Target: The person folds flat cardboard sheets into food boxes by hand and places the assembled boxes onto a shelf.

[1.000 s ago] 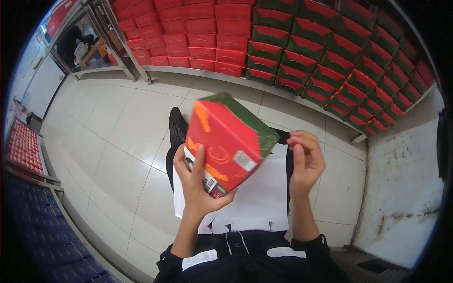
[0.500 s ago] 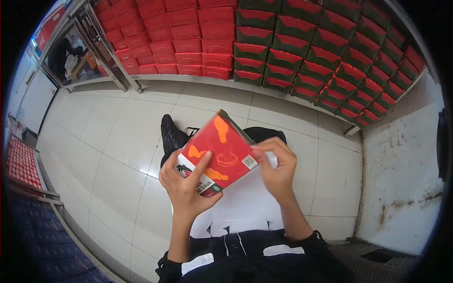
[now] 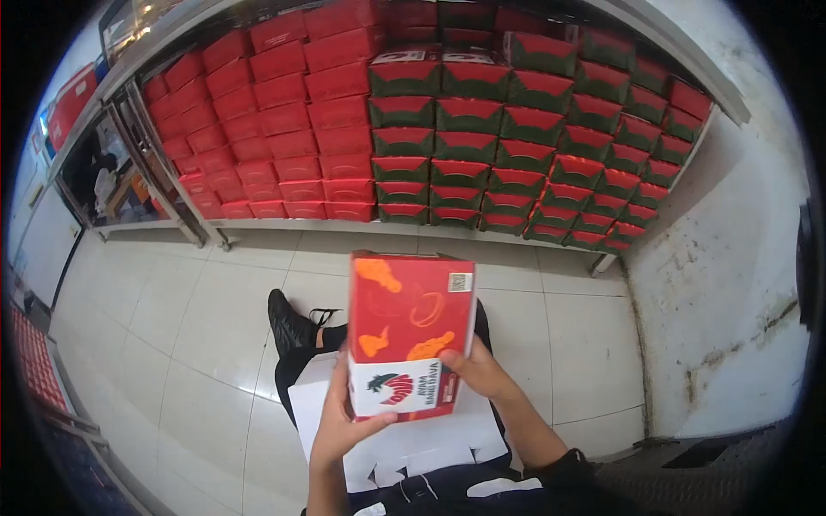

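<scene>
A red cardboard food box (image 3: 397,318) with orange chicken pictures, a QR code and a white logo panel is held above my lap. My left hand (image 3: 340,421) grips its lower left side, with the thumb along the bottom edge. On the lower right, my right hand (image 3: 478,371) clasps the box, thumb on the printed face and the other fingers hidden behind. Beneath the box, flat white card sheets (image 3: 361,451) with slots along one edge lie across my lap.
Stacked red boxes (image 3: 284,129) and red-and-dark-green boxes (image 3: 469,142) fill a metal-framed shelf ahead. A stained white wall (image 3: 731,284) stands on the right. My black shoe (image 3: 291,325) rests on the tiled floor (image 3: 206,344). More stacked boxes (image 3: 36,361) are at the left edge.
The box has turned upright, its logo panel now toward me. My right hand has moved from its upper right corner to its lower right side. The view has tilted up toward the shelf.
</scene>
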{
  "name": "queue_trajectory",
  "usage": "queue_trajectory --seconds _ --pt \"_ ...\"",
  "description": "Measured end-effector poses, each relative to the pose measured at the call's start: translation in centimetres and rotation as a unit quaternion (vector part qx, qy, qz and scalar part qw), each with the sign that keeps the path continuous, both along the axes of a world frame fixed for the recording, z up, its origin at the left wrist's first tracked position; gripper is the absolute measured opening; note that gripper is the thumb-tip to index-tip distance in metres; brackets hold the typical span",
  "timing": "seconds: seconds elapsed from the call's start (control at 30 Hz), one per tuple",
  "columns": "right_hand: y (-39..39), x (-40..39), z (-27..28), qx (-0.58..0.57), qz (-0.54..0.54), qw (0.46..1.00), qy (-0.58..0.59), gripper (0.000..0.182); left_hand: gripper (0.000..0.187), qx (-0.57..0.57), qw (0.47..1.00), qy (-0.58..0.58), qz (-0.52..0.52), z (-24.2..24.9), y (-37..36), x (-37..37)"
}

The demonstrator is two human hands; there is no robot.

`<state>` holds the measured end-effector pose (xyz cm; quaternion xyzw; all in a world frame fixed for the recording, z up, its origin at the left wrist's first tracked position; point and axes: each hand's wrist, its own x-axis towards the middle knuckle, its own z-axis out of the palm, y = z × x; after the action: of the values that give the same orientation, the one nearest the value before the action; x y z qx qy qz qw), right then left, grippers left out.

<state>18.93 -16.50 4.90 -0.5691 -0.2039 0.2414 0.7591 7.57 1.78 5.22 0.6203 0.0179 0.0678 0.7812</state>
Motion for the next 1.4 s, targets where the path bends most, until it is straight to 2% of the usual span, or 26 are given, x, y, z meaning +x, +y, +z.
queue_trajectory --seconds 0.03,0.07,0.1,0.13,0.17,0.23,0.27,0.33,0.4,0.47,0.53,0.6,0.63,0.67,0.73,0.77,0.83,0.93,1.07,1.17,1.2,1.23,1.27,1.3,1.33,1.4 --pt "0.3 0.0 0.5 -0.057 0.000 0.996 -0.066 0.056 0.083 -0.018 1.000 -0.006 -0.014 -0.6 -0.2 0.4" --pt "0.6 0.2 1.6 -0.056 -0.005 0.996 -0.072 0.056 0.083 -0.017 1.000 -0.011 -0.019 -0.6 -0.4 1.0" --pt "0.8 0.2 3.1 -0.136 -0.155 0.930 -0.304 0.060 0.080 -0.066 0.997 -0.005 0.035 -0.5 -0.8 1.6" --pt "0.9 -0.1 4.4 -0.206 -0.293 0.784 -0.508 0.063 0.077 -0.115 0.989 0.003 0.089 -0.4 -1.0 2.2" --pt "0.6 -0.6 5.6 -0.205 -0.298 0.779 -0.511 0.063 0.067 -0.104 0.986 -0.002 0.130 -1.0 -1.0 2.9" --pt "0.0 -1.6 7.2 -0.348 -0.078 0.631 -0.689 0.060 0.065 -0.157 0.983 0.023 0.092 1.2 -1.1 3.8" --pt "0.0 -1.0 6.9 -0.350 -0.081 0.630 -0.689 0.060 0.067 -0.199 0.978 0.028 0.057 1.6 -0.9 4.2" --pt "0.2 1.4 6.4 -0.336 -0.245 0.372 -0.830 0.049 0.071 -0.219 0.975 0.014 0.017 3.4 -1.6 5.1" --pt "-0.5 4.0 9.3 -0.283 -0.307 0.313 -0.853 0.039 0.075 -0.236 0.972 -0.005 -0.018 5.7 -2.3 5.9" --pt "-0.7 7.4 12.8 -0.265 -0.365 0.306 -0.838 0.028 0.080 -0.354 0.908 -0.149 -0.166 7.7 -2.7 6.6" --pt "-0.7 12.1 16.6 -0.278 -0.407 0.244 -0.835 0.031 0.080 -0.313 0.928 -0.157 -0.126 8.7 -2.5 6.5" --pt "-0.1 17.1 19.9 -0.321 -0.412 0.238 -0.819 0.033 0.080 -0.272 0.944 -0.167 -0.087 8.8 -2.2 6.6" --pt "0.2 20.4 20.9 -0.332 -0.406 0.235 -0.818 0.049 0.077 -0.219 0.962 -0.144 -0.069 8.2 -1.8 6.5" --pt "0.7 22.9 21.7 -0.330 -0.409 0.233 -0.818 0.049 0.074 -0.167 0.977 -0.121 -0.049 7.6 -1.4 6.3" --pt "1.4 26.4 22.7 -0.445 -0.337 0.270 -0.784 0.074 0.071 -0.164 0.980 -0.103 -0.043 6.6 -1.1 5.5" --pt "1.8 27.6 22.9 -0.443 -0.339 0.269 -0.785 0.074 0.071 -0.153 0.985 -0.071 -0.015 6.2 -1.1 5.1" --pt "2.6 29.0 23.1 -0.538 -0.343 0.232 -0.734 0.091 0.070 -0.142 0.989 -0.020 0.038 5.0 -0.7 4.1" --pt "3.1 29.7 23.0 -0.593 -0.336 0.276 -0.678 0.089 0.069 -0.134 0.987 0.018 0.085 3.8 0.0 2.7" --pt "3.6 29.7 21.5 -0.566 -0.344 0.322 -0.676 0.081 0.067 -0.127 0.987 0.035 0.094 3.1 0.3 1.4" --pt "5.8 24.3 16.9 -0.435 -0.391 0.374 -0.720 0.064 0.065 -0.126 0.986 0.022 0.105 2.2 0.1 0.1" --pt "6.8 20.4 13.8 -0.410 -0.348 0.420 -0.731 0.060 0.065 -0.127 0.986 0.019 0.104 1.6 0.1 -0.2" --pt "6.8 16.9 9.8 -0.401 -0.211 0.474 -0.755 0.051 0.064 -0.100 0.987 0.026 0.122 0.9 0.2 -0.6" --pt "7.3 13.8 6.7 -0.475 -0.008 0.592 -0.651 0.042 0.063 -0.075 0.987 0.034 0.141 0.1 0.2 -0.9" --pt "7.2 10.6 1.3 -0.442 0.022 0.642 -0.627 0.043 0.062 -0.066 0.986 0.034 0.149 -0.8 0.3 -1.0" --pt "7.0 7.8 -1.7 -0.470 0.054 0.657 -0.587 0.047 0.062 -0.070 0.985 0.041 0.155 -1.4 0.2 -1.1" --pt "6.5 3.9 -4.9 -0.551 0.158 0.653 -0.495 0.055 0.061 -0.032 0.975 0.096 0.198 -2.5 0.2 -1.8"
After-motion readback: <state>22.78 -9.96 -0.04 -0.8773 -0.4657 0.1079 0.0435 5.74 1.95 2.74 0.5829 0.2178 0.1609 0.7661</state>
